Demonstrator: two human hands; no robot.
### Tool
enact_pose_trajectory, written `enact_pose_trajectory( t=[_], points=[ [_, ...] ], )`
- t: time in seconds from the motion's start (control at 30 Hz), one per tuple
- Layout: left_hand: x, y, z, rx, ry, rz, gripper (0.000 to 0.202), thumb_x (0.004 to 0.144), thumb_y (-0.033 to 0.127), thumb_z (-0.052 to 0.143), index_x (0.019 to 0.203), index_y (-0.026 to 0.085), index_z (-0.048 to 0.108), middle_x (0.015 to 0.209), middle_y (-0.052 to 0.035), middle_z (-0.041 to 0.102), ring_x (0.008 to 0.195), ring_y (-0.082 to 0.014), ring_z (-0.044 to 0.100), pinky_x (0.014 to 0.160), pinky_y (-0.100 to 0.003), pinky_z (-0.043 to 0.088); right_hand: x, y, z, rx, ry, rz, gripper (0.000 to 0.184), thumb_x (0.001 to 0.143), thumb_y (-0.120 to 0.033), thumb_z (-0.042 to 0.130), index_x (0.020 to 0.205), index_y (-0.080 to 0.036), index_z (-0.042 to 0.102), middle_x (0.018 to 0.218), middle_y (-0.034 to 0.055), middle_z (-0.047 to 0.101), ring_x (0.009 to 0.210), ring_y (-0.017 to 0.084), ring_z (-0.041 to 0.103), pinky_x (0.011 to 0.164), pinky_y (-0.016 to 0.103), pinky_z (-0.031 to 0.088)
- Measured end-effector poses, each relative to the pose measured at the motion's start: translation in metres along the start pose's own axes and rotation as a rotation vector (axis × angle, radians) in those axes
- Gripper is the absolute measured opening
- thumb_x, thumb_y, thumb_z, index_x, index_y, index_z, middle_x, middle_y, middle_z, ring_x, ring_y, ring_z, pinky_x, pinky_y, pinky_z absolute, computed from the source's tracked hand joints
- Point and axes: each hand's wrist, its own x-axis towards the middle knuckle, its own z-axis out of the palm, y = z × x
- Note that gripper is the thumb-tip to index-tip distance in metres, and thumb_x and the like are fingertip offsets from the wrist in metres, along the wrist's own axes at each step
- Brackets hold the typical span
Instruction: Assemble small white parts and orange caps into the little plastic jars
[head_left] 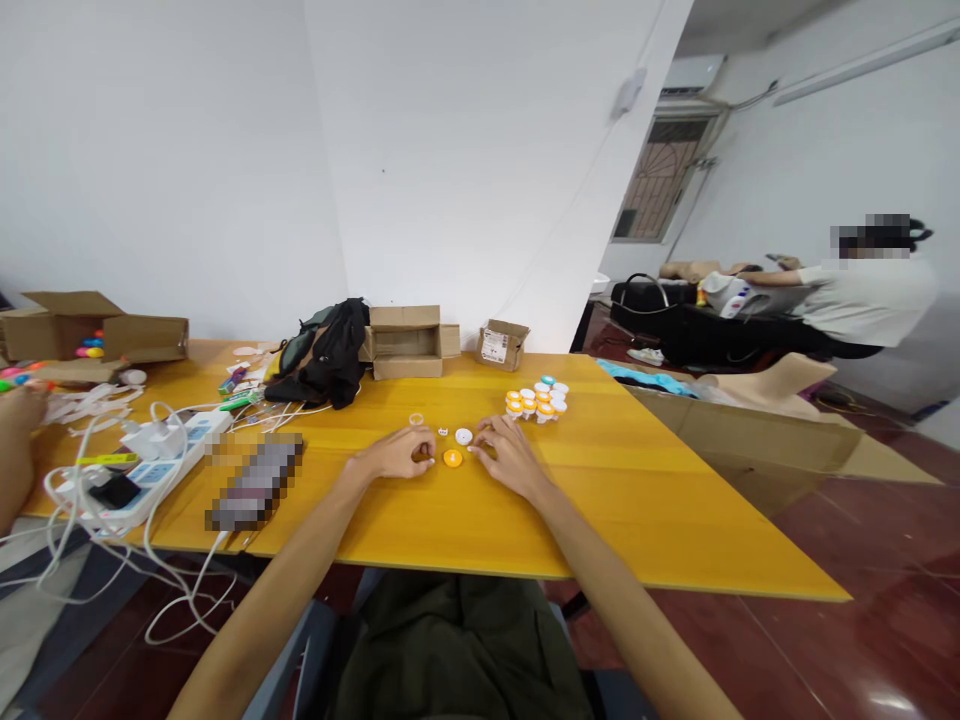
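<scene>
The lap (457, 650) is nearest my camera. I see left hand (405, 452) and right hand (510, 452) half-curled, can't tell if gripping; orange disc (453, 459) and white disc (463, 437) lie between.

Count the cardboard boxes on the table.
3: an open box at the far left, a middle box just right of the black bag, and a small box farther right. The bag could hide more.

Phone (259, 485), left of the orange disc (452, 459): pixelated. Co-worker's arm (13, 455), farther left: cut off by frame edge. White piece (443, 432), just beyond the disc: too small to identify. Left hand (405, 453) and right hand (510, 455), flanking the disc: fingertip contents indiscernible.
</scene>
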Motion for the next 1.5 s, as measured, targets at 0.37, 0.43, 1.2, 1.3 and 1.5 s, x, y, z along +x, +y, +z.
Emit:
enact_pose_trajectory(
  t=[0.37,0.43,1.2,1.3,1.5],
  points=[
    [0.002,-0.001,0.002,-0.030,0.021,-0.005,0.008,0.072,0.013,0.053,0.072,0.020,0.058,0.062,0.0030,0.052,0.057,-0.0114,0.047,0.057,-0.022,0.040,0.002,-0.008,0.000,-0.025,-0.058,-0.100,0.017,0.090,-0.016,0.055,0.088,-0.024,0.069,0.105,0.0092,0.064,0.100,0.026,0.055,0.087,0.044,0.047],
    [0.002,-0.002,0.002,-0.034,0.021,-0.008,0.009,0.073,0.014,0.052,0.072,0.020,0.058,0.062,0.0029,0.053,0.057,-0.0113,0.047,0.056,-0.023,0.040,0.002,-0.010,0.000,-0.023,-0.061,-0.108,0.018,0.090,-0.015,0.054,0.088,-0.024,0.069,0.106,0.0093,0.064,0.100,0.026,0.055,0.087,0.044,0.047],
    [0.007,0.018,0.015,0.044,0.052,0.050,0.017,0.092,0.034,0.052,0.101,0.023,0.061,0.095,-0.0033,0.060,0.087,-0.0194,0.059,0.082,-0.030,0.047,0.004,-0.004,0.003,0.089,-0.038,0.014,0.013,0.083,-0.012,0.061,0.075,-0.022,0.064,0.105,0.0077,0.064,0.102,0.025,0.056,0.091,0.044,0.047],
    [0.008,0.018,0.016,0.042,0.048,0.048,0.016,0.092,0.032,0.051,0.099,0.022,0.061,0.093,-0.0031,0.059,0.085,-0.0189,0.059,0.080,-0.030,0.047,0.004,-0.001,0.004,0.084,0.021,0.024,0.014,0.085,-0.013,0.058,0.077,-0.023,0.064,0.101,0.0079,0.064,0.100,0.024,0.057,0.089,0.042,0.048],
    [0.008,0.016,0.016,0.076,0.042,0.065,0.014,0.090,0.029,0.051,0.098,0.022,0.060,0.092,-0.0031,0.058,0.085,-0.0192,0.059,0.081,-0.031,0.047,0.004,0.000,0.004,0.059,0.056,0.026,0.014,0.085,-0.013,0.059,0.077,-0.023,0.064,0.101,0.0074,0.063,0.099,0.024,0.058,0.089,0.040,0.048]
  ],
)
